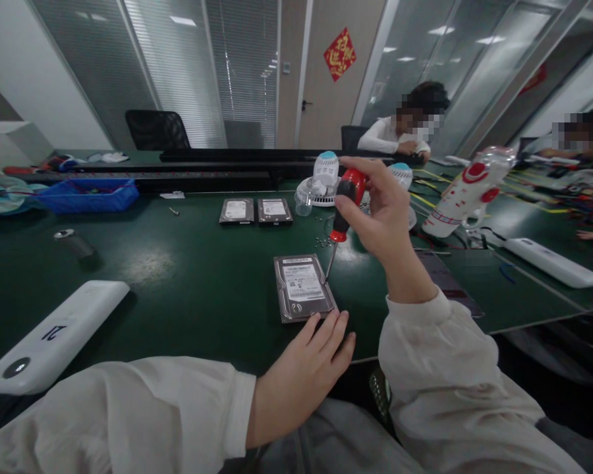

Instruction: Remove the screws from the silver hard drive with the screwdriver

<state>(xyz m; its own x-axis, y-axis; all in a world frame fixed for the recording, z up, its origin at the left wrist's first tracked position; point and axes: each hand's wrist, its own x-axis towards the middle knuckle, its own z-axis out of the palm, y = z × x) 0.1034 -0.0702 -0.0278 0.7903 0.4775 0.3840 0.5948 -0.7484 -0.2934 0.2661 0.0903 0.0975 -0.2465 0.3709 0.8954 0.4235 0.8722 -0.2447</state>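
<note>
A hard drive (304,286) lies label up on the green table in front of me. The fingertips of my left hand (309,368) rest at its near edge, with the fingers stretched out. My right hand (380,210) grips a red and black screwdriver (346,204) by its handle. The shaft points down, and its tip is at the drive's right edge; whether it sits in a screw I cannot tell. Several small screws (323,242) are scattered beyond the drive. Two more hard drives, a left one (236,211) and a right one (275,211), lie side by side farther back.
A white device marked 21 (62,336) and a small metal cylinder (74,243) are at left, before a blue tray (86,195). White fans (325,178) stand behind the screws. A red-patterned bottle (467,191) and a white power bank (553,262) are at right. A person (400,128) sits across the table.
</note>
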